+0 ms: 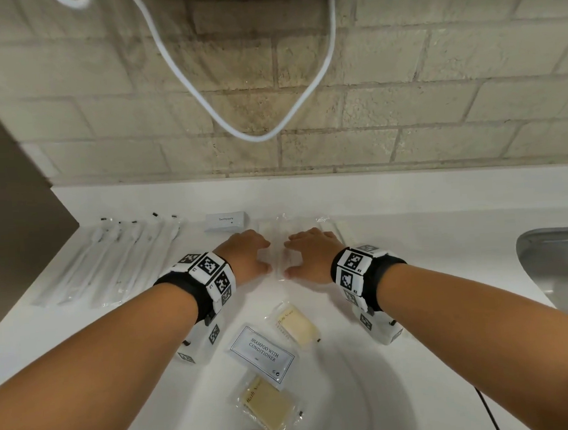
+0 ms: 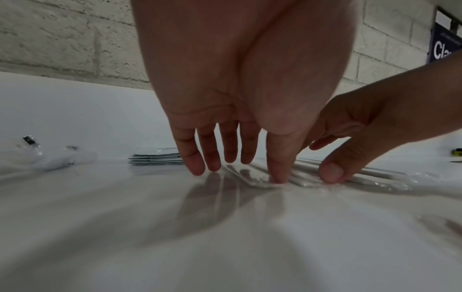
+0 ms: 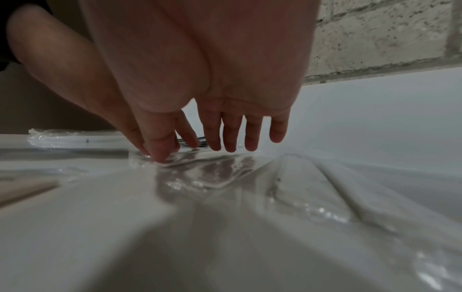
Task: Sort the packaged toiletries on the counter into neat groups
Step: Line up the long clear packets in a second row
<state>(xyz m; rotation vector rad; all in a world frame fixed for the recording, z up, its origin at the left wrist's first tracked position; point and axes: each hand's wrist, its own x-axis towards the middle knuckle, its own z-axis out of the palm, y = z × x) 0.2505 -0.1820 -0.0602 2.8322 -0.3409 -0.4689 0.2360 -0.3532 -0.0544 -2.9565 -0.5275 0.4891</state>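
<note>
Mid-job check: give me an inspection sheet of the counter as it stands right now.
Surface: white counter, dry-looking.
Job's things: wrapped toothbrushes fanned at left; toothpaste sachets stacked; clear-wrapped packets between hands; soap bars and shampoo sachet loose in front.
Clutter: nothing seen.
Grippers: left hand and right hand press fingertips on the packets.
Cables: white cord hangs on wall.
Surroundings: brick wall; steel sink at right.
</note>
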